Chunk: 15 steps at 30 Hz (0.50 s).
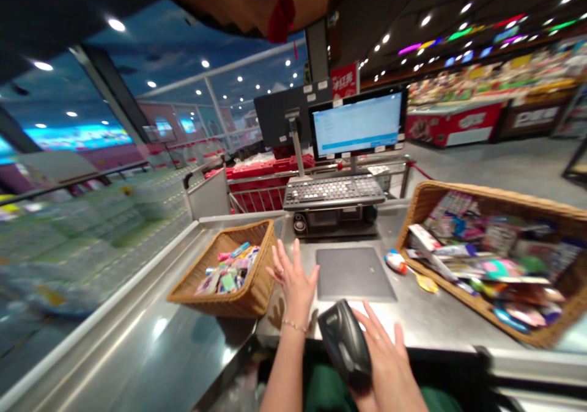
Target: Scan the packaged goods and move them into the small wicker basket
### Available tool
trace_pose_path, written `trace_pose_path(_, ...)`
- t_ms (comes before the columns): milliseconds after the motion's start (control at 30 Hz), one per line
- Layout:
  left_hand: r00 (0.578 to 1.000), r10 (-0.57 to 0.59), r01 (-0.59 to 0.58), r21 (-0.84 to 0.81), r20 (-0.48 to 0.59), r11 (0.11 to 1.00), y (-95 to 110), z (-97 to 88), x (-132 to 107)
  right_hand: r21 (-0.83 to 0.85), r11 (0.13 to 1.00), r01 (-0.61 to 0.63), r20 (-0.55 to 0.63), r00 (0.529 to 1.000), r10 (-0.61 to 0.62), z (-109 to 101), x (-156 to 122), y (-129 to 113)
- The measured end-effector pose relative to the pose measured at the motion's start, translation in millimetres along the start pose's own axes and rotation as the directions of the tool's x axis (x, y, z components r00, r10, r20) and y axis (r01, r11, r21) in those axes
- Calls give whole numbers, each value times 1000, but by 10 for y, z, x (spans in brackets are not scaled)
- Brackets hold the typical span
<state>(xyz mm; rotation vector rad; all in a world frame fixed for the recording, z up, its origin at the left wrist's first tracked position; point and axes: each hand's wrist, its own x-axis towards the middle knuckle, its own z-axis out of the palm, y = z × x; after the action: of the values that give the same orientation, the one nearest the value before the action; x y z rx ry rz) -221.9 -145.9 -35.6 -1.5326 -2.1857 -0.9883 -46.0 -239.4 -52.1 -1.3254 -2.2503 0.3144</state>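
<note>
My left hand [293,279] is raised over the steel counter with its fingers spread and nothing in them. It is nearest to a wicker basket [261,286] on the left, which holds small colourful packets [232,271]. A black handheld barcode scanner [345,345] is in my right hand [389,360], low in front of me. Some fingers of that hand stretch out beside the scanner, while its grip is partly hidden. Ahead of both hands lies a flat grey pad [353,273]. Right of the pad are an orange-and-white egg-shaped item [395,261] and a yellow item [426,283].
A larger wicker basket [486,192] full of packaged goods stands on the right. Behind the pad are a keyboard [334,190] on a stand and a lit monitor [358,126]. A metal rail [105,314] edges the counter's left; beyond it are blurred stacked goods [92,241].
</note>
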Motion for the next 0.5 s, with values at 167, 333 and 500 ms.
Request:
trace_pose_path(167, 999, 35, -35, 7, 41, 999, 143, 66, -28, -12, 1000, -16, -21, 1000, 16, -40, -27, 67)
trace_pose_path(333, 997, 59, -59, 0, 59, 998, 285, 129, -42, -4, 999, -46, -90, 995, 45, -102, -48, 114)
trace_pose_path(500, 994, 84, -83, -22, 64, 996, 393, 176, -51, -13, 998, -64, -108, 992, 63, -121, -65, 187)
